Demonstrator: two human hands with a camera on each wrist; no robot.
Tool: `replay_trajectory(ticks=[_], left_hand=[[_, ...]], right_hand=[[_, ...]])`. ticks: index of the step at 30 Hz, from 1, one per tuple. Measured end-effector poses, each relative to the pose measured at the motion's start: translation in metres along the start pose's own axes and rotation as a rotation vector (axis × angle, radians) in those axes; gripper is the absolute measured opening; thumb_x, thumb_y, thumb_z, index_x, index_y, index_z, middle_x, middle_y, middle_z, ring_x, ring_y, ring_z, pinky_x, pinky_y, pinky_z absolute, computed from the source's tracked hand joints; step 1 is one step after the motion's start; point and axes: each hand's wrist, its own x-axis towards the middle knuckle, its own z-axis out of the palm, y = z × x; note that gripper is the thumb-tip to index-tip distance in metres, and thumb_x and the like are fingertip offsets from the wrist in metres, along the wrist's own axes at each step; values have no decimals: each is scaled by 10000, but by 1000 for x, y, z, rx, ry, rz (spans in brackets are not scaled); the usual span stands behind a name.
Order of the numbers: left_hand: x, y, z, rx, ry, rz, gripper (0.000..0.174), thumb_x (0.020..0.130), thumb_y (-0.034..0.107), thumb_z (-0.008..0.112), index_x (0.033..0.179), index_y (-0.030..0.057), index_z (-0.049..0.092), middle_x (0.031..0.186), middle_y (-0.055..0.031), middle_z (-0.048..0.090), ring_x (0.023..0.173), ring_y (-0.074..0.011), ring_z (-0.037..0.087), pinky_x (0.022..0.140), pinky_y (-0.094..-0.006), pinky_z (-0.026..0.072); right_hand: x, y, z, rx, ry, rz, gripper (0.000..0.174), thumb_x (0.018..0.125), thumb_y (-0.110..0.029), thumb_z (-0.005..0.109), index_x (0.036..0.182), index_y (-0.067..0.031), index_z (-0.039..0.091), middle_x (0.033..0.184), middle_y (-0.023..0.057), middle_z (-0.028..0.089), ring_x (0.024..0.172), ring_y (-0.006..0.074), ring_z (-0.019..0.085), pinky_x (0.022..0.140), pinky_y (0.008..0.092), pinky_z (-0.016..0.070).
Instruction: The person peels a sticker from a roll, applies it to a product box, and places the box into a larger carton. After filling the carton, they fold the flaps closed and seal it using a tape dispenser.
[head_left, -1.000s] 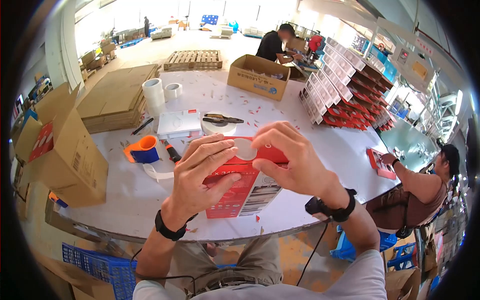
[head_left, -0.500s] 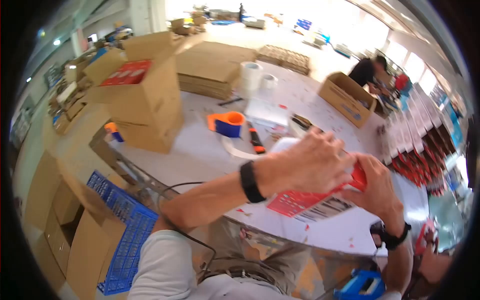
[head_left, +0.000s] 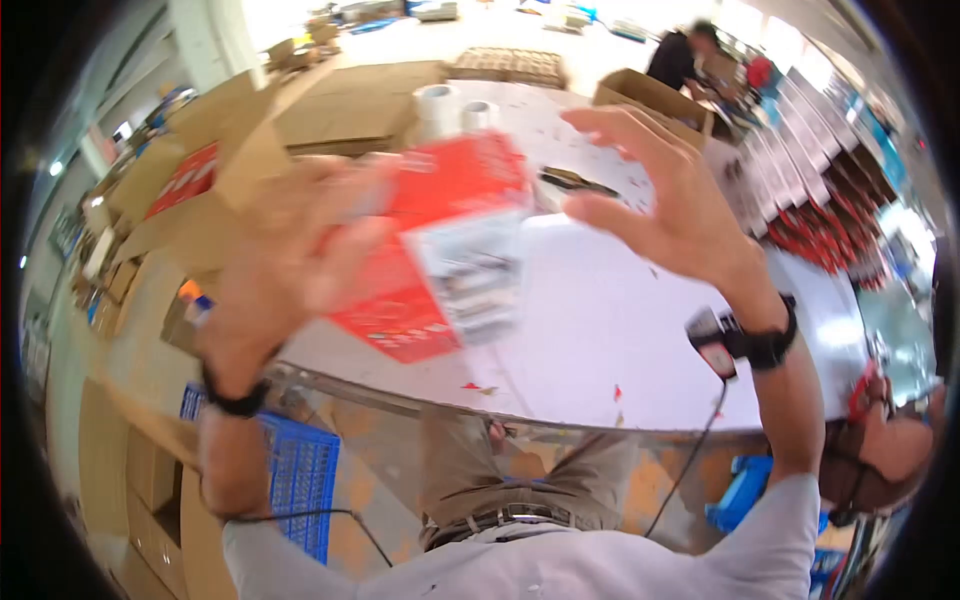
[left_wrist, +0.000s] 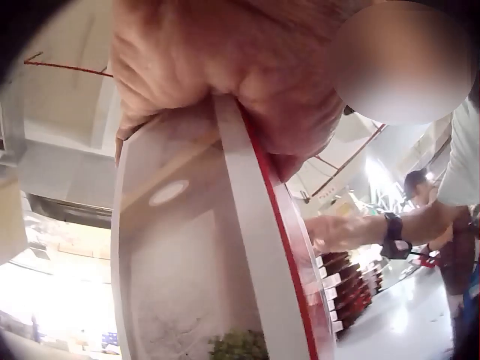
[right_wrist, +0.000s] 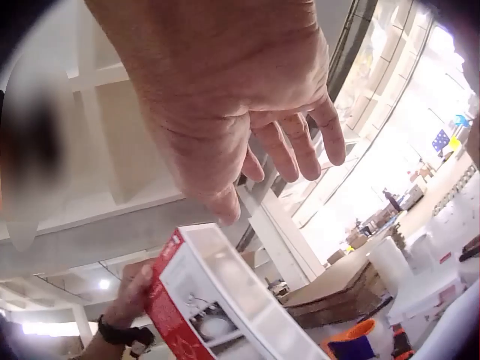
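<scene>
Head view: the blurred left hand [head_left: 290,245] grips the red box [head_left: 455,250] by its side, above the table [head_left: 620,340]; the right hand [head_left: 665,205] gapes wide, holding nothing. It looks like light, stiff card, slick, easily dented; opposite edges suit a hold. Left wrist: palm over one end, long edges running downward. Right wrist: tilted, long axis slanting down rightward, far end cut off.
</scene>
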Motion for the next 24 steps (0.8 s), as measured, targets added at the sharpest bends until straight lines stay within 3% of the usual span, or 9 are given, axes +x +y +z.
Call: replay_trajectory(ticks=[1,6,7,10,11,14,17,20,24], left_hand=[[-13,-13,-13,57,-42,-90,433,931,101,708,1363,63,701,1177,-150,715,1072,-317,687,940,-399,541],[-26,-36,-33,-66,-68,-344,371,959,64,649,1321,4,706,1172,-164,705,1058,-311,682,940,-382,531],[-32,-42,-26,27,-161,-323,354,982,76,635,1321,-6,698,1162,-185,698,1050,-315,679,940,-383,529],[-51,-56,-1,12,-121,-319,344,994,97,637,1315,-13,695,1140,-189,695,1032,-322,675,930,-395,527],[-46,-49,0,35,-135,-360,348,995,112,643,1314,-16,693,1109,-187,692,1012,-330,671,916,-408,524],[-45,-55,3,23,-126,-369,349,996,117,646,1316,-16,693,1086,-188,689,996,-328,669,902,-414,523],[-45,-59,7,23,-113,-383,353,995,121,649,1317,-18,692,1083,-190,689,988,-325,671,883,-405,528],[-41,-54,5,-44,-149,-503,359,1001,159,657,1316,-8,698,1122,-184,693,1016,-327,664,928,-413,509],[-43,-57,2,242,-182,-370,405,1018,253,655,1360,38,690,1201,-153,698,1168,-330,646,1067,-467,442]], right_hand=[[-1,12,4,10,12,58,563,894,-315,818,1367,-79,626,1258,185,703,1161,352,685,997,461,536],[-31,75,55,74,-82,301,408,920,-263,793,1264,-65,697,1156,156,743,1055,303,713,912,441,567],[-41,88,71,77,-128,345,385,922,-251,789,1247,-63,706,1152,152,744,1038,296,716,898,438,571],[-72,116,124,121,-288,437,333,935,-167,785,1235,-42,716,1168,129,760,1004,250,730,884,393,589],[-79,117,140,141,-332,443,325,931,-157,784,1227,-38,718,1173,131,760,1005,253,734,873,392,593],[-80,111,183,90,-386,328,382,910,-179,789,1257,-43,705,1218,149,731,1157,316,680,989,422,556],[-60,96,226,61,-344,224,434,900,-187,782,1297,-44,680,1269,149,706,1270,344,607,1083,433,495],[-40,92,279,25,-265,147,443,890,-213,775,1272,-22,658,1251,129,703,1302,353,569,1079,482,458],[-26,82,320,68,-405,211,305,865,-153,729,1147,-39,695,1116,129,730,1148,357,648,1043,516,455]])
